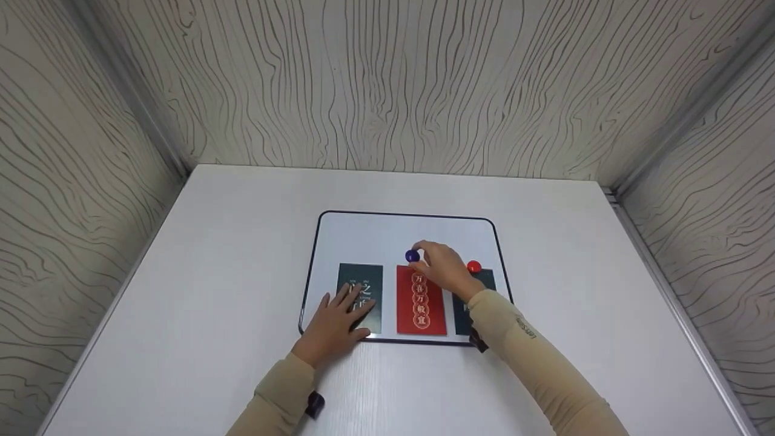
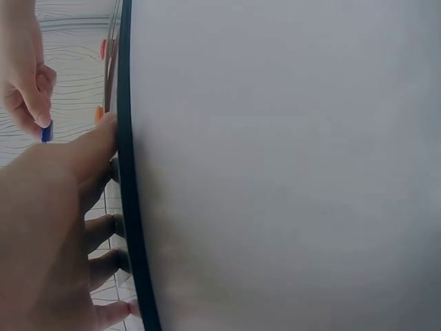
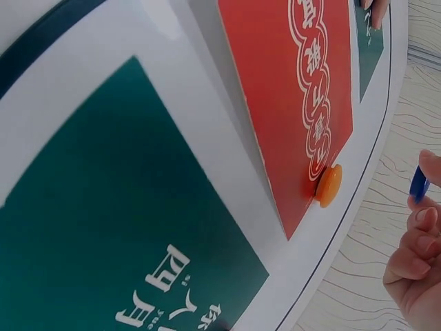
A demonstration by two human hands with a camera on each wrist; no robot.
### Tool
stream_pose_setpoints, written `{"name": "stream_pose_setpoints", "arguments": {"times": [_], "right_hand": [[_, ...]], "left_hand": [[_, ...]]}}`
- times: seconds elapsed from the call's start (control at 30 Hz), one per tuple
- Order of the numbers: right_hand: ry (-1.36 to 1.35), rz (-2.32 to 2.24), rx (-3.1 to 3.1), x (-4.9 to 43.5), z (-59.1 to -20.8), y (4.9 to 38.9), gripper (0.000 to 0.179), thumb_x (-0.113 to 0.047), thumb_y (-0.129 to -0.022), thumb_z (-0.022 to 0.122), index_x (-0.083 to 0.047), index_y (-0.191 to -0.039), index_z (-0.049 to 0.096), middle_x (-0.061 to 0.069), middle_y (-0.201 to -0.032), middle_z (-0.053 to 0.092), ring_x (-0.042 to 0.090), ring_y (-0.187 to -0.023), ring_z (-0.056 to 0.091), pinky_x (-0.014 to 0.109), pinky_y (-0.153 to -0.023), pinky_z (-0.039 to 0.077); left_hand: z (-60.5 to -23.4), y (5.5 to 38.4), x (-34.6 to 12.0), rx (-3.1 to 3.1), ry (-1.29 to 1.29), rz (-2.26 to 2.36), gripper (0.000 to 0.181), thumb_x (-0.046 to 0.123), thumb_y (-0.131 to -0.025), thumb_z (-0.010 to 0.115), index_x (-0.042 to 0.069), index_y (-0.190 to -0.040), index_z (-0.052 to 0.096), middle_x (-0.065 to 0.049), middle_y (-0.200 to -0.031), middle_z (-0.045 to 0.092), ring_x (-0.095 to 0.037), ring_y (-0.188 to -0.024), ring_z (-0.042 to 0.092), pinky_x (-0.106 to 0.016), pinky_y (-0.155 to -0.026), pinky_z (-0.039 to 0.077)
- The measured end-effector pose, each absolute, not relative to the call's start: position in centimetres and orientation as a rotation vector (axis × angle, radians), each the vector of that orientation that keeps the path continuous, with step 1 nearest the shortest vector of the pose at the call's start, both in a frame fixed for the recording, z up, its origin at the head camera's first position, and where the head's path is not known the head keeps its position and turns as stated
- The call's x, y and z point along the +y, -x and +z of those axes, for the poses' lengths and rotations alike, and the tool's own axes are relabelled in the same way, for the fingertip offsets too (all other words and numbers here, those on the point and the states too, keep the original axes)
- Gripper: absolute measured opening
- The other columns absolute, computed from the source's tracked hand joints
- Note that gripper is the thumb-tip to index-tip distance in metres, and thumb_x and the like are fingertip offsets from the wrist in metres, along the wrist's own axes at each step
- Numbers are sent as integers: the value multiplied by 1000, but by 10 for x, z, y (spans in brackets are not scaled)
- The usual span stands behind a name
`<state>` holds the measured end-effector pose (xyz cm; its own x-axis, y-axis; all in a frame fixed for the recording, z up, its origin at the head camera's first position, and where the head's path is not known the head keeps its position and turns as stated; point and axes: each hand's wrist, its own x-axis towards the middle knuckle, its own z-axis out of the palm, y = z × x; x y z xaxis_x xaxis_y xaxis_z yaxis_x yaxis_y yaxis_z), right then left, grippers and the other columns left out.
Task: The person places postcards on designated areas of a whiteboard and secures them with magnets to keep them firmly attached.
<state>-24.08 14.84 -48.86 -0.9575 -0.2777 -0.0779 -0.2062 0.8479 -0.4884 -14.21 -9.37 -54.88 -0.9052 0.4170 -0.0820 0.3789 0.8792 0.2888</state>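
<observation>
My right hand (image 1: 447,265) pinches a round blue button magnet (image 1: 412,256) between thumb and fingertips, above the top edge of the red card (image 1: 420,309). In the right wrist view that blue magnet (image 3: 419,185) is held off the board's surface. An orange magnet (image 3: 329,185) sits at the red card's top edge. My left hand (image 1: 334,324) rests with spread fingers on the left dark green card (image 1: 369,274), partly covering its white lettering. In the left wrist view, the left hand (image 2: 48,221) lies over the board's dark edge.
The cards lie on a white board (image 1: 363,233) with a dark rim, on a white table (image 1: 242,242). A right-hand green card (image 1: 461,312), partly hidden by my right arm, has a red magnet (image 1: 474,266) at its top. Patterned panels (image 1: 387,85) enclose the table.
</observation>
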Motion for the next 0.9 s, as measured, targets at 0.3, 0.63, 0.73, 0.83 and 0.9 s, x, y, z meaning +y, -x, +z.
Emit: {"name": "stream_pose_setpoints", "arguments": {"times": [0.3, 0.63, 0.73, 0.83, 0.9], "right_hand": [[394, -730, 2869, 136, -491, 242, 41, -28, -90, 68, -17, -128, 60, 6, -121, 68, 22, -102, 65, 39, -97, 55], [451, -709, 2857, 120, -495, 245, 40, -28, -91, 66, -17, -129, 59, 6, -122, 68, 24, -107, 66, 39, -95, 56], [492, -689, 2849, 115, -497, 246, 40, -28, -91, 66, -17, -129, 59, 7, -122, 68, 24, -108, 66, 39, -95, 56], [529, -684, 2847, 110, -498, 247, 40, -28, -91, 66, -17, -129, 59, 7, -121, 69, 24, -107, 67, 39, -93, 56], [548, -682, 2854, 108, -499, 247, 40, -27, -91, 66, -16, -129, 60, 7, -120, 69, 24, -105, 67, 39, -92, 57]], "left_hand": [[-548, 143, -93, 2899, -595, 404, 57, 51, -94, 51, 33, -147, 40, -8, -161, 29, -34, -150, 23, -59, -119, 24], [-548, 143, -93, 2903, -611, 398, 56, 52, -94, 50, 33, -147, 40, -8, -160, 29, -34, -150, 23, -59, -119, 26], [-548, 143, -93, 2899, -607, 405, 57, 52, -94, 51, 33, -147, 40, -8, -161, 29, -34, -150, 23, -60, -119, 25], [-548, 143, -94, 2906, -611, 398, 57, 51, -94, 51, 31, -146, 41, -8, -160, 29, -34, -150, 25, -60, -118, 26], [-548, 144, -94, 2918, -620, 395, 56, 51, -94, 51, 30, -145, 42, -9, -160, 31, -34, -149, 26, -60, -118, 27]]}}
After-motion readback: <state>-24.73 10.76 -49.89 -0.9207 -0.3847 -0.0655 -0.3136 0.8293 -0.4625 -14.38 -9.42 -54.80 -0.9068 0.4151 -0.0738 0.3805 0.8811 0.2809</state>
